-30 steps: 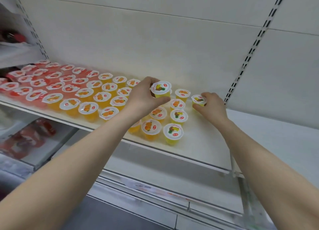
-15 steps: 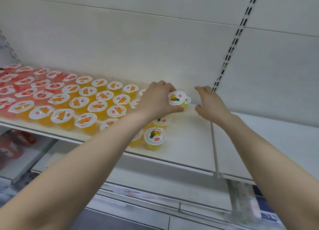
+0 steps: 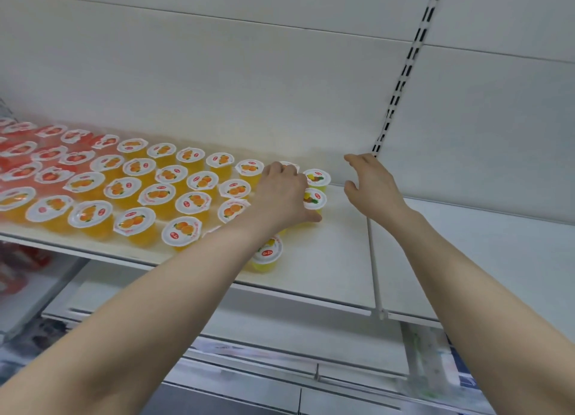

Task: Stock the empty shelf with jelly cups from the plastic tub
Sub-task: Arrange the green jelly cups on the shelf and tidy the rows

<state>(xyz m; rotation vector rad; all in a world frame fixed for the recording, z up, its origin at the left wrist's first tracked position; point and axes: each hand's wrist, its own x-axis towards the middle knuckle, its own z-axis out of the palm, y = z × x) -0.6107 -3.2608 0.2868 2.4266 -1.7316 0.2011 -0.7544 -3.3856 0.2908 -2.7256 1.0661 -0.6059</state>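
Two hands are at the shelf's filled edge. The left hand point(image 3: 284, 193) has its fingers curled down over the yellow cups point(image 3: 315, 198) at the right end of the rows, its thumb low against one of them; whether it grips a cup or only nudges them I cannot tell, since the palm hides the contact. The right hand point(image 3: 370, 185) hangs just beside them with fingers spread and loosely bent, holding nothing. Around the left hand, orange cups point(image 3: 157, 193) stand in tidy rows, with red cups point(image 3: 49, 175) beyond at far left. One yellow cup point(image 3: 267, 254) stands near the front edge, partly under the forearm. The shelf point(image 3: 339, 252) is bare to the right. The tub is out of view.

The step looks like seating the latest yellow cups in line. Next, both hands would need to go back to the tub for more.
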